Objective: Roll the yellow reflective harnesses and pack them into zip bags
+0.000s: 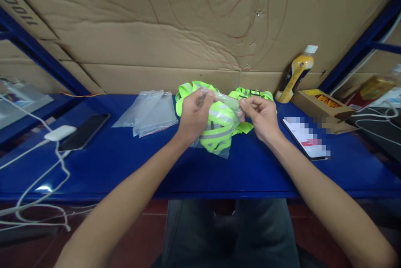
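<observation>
Between my two hands hangs a clear plastic bag (224, 151), with a bundle of neon-yellow reflective straps (216, 134) inside it. My left hand (196, 111) pinches the top of the bag on its left side. Thumb and fingers of my right hand (261, 115) close on the right end of the bag's top edge. Behind the hands, more neon-yellow reflective straps (188, 90) lie in a heap against the cardboard, partly covered by the bag and my fingers. To the left of my left hand rests a stack of flat clear bags (153, 113).
On the left, a dark phone (86, 132) and a white charger (60, 133) with cables lie on the blue table (140, 172). A yellow drink bottle (296, 75), an open cardboard box (326, 109) and a lit phone (305, 138) are at right. Cardboard (125, 42) walls the back.
</observation>
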The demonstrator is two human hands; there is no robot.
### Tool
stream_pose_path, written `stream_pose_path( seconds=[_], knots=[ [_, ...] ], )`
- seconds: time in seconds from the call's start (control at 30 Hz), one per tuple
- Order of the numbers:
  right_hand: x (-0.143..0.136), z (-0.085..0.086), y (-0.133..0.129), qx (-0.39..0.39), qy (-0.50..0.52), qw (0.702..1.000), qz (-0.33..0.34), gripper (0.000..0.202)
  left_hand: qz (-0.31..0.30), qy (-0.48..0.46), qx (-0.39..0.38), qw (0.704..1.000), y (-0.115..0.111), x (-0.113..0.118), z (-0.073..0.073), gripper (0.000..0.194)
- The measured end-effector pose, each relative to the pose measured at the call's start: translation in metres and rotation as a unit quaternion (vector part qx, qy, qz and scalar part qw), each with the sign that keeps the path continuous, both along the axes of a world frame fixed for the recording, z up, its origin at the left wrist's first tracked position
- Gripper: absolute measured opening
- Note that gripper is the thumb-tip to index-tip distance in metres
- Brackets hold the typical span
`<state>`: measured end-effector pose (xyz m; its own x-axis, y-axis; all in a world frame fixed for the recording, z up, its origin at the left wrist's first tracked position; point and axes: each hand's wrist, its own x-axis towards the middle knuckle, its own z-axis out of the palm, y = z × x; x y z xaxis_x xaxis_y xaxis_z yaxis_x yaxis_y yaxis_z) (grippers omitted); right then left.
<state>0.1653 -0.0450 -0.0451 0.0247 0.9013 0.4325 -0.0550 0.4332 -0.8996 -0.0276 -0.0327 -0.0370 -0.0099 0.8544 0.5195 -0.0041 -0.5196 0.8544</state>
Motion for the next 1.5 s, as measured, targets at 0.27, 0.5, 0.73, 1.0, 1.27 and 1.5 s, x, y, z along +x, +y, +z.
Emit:
stream_pose_path(
  seconds=[0.27, 0.5, 0.73, 1.0, 1.27, 1.5],
  knots=[
    [0.003, 0.003, -0.002, -0.045, 0.043, 0.996, 0.063, 0.050, -0.007, -0.077, -0.014, 0.997, -0.001, 0.000, 0.001, 0.034],
    [0.004, -0.003, 0.002, -0.011, 0.051, 0.999, 0.002, 0.047, -0.022, -0.108, -0.030, 0.993, 0.004, 0.001, -0.005, 0.034],
    [0.006, -0.004, 0.001, -0.026, 0.043, 0.999, 0.015, 0.044, 0.028, -0.100, -0.005, 0.995, 0.008, 0.002, -0.012, 0.033],
    [0.003, -0.005, -0.003, 0.030, 0.027, 0.999, -0.024, 0.043, -0.041, -0.125, -0.055, 0.990, 0.004, 0.005, -0.011, 0.029],
    [-0.004, -0.009, -0.003, -0.014, 0.065, 0.998, 0.009, 0.041, -0.042, -0.140, -0.056, 0.988, -0.001, 0.007, -0.010, 0.028],
    [-0.006, -0.011, -0.003, -0.033, 0.096, 0.995, -0.004, 0.038, -0.131, -0.130, -0.100, 0.978, -0.005, 0.006, -0.005, 0.035]
  ],
)
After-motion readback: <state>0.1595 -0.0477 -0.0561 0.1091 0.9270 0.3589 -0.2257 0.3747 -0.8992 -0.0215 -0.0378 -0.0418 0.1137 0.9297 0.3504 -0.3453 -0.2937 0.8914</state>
